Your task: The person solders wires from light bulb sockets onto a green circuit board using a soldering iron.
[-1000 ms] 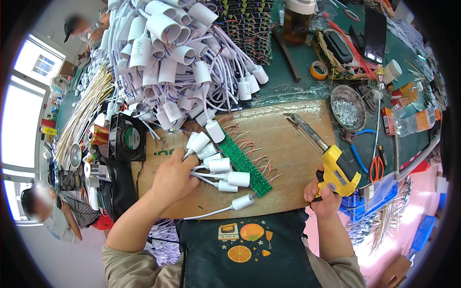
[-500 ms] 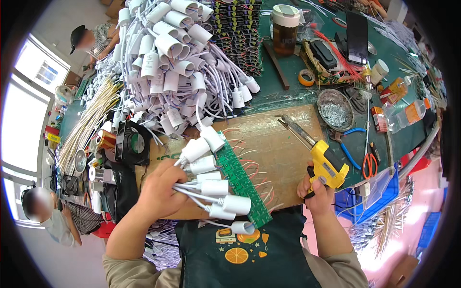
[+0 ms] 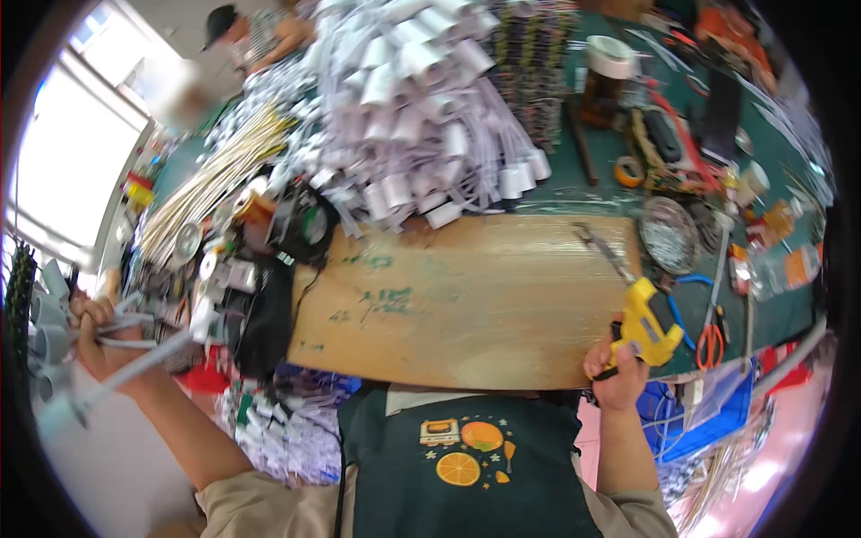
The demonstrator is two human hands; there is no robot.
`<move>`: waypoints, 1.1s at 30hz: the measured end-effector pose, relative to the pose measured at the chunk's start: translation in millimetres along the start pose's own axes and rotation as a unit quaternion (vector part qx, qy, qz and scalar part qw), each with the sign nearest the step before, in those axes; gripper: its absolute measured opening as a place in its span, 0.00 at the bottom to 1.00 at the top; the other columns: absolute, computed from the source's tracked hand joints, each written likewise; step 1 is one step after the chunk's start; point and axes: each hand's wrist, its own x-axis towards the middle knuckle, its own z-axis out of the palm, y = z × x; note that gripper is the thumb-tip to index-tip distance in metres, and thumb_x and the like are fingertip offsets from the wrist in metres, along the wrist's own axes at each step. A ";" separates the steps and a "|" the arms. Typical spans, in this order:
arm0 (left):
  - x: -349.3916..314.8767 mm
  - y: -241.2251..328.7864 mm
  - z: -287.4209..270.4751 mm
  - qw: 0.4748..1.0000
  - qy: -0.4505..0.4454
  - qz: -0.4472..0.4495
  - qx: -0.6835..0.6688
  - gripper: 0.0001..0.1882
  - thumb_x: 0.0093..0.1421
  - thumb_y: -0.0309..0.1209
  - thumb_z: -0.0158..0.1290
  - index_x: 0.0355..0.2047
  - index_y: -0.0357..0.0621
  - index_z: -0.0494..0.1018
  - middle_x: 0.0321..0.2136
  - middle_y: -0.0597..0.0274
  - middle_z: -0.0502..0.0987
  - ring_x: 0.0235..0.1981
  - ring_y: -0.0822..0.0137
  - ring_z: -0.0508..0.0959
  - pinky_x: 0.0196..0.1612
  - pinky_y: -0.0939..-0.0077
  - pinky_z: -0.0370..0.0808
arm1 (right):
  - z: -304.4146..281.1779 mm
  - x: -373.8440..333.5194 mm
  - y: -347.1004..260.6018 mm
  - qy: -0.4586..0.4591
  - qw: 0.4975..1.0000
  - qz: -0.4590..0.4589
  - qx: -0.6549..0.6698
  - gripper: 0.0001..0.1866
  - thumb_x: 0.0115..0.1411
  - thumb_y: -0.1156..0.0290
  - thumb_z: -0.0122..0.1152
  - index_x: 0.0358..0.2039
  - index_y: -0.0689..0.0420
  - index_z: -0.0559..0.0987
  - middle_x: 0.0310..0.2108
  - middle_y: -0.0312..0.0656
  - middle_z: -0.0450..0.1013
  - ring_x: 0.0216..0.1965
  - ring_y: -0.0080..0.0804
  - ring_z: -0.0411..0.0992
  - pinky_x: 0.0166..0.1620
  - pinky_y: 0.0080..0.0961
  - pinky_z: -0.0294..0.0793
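Observation:
Far out at the left, my left hand (image 3: 97, 332) is closed round the cables of several white lamp sockets (image 3: 49, 314). They are blurred, and one cable with its socket hangs down toward the lower left. A dark strip (image 3: 18, 287) beside the sockets is probably the circuit board, seen edge-on. My right hand (image 3: 619, 372) grips the black handle of a yellow soldering gun (image 3: 652, 327) at the right end of a brown work board (image 3: 484, 296). Its metal tip points up and left, over the board.
A big heap of white lamp sockets (image 3: 404, 125) rises behind the board. Left of it lie a black fan (image 3: 309, 224) and pale sticks (image 3: 215, 170). At right are a metal dish (image 3: 668, 235), orange scissors (image 3: 709, 345), orange tape (image 3: 628, 171) and a lidded cup (image 3: 605, 81). People sit farther off.
My left hand has swung from over the board to the far left, carrying the sockets and circuit board off it. The right hand still holds the soldering gun. The whole view has shifted.

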 end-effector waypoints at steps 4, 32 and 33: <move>1.0 9.9 -66.2 0.954 0.250 0.038 0.160 0.09 0.59 0.18 0.47 0.41 0.37 0.68 0.30 0.59 0.70 0.31 0.67 0.71 0.37 0.73 0.73 | -18.6 -0.5 3.3 0.010 0.999 0.006 0.029 0.32 0.65 0.54 0.61 0.64 0.54 0.63 0.24 0.34 0.64 0.20 0.25 0.62 0.24 0.23 0.64; -344.7 -53.5 -357.3 0.401 0.170 -0.513 0.739 0.27 0.53 0.38 0.50 0.49 0.31 0.76 0.47 0.32 0.79 0.52 0.37 0.78 0.58 0.54 0.72 | -13.9 16.9 -9.2 -0.054 0.996 -0.038 -0.052 0.34 0.69 0.54 0.56 0.64 0.63 0.59 0.27 0.35 0.63 0.21 0.21 0.61 0.27 0.20 0.64; -341.8 -43.1 -371.8 0.432 0.176 -0.528 0.710 0.29 0.52 0.39 0.51 0.49 0.30 0.75 0.47 0.32 0.79 0.52 0.37 0.78 0.58 0.54 0.72 | -14.8 17.8 -9.3 -0.058 0.997 -0.035 -0.032 0.33 0.69 0.54 0.56 0.64 0.63 0.59 0.26 0.35 0.63 0.21 0.22 0.62 0.27 0.20 0.64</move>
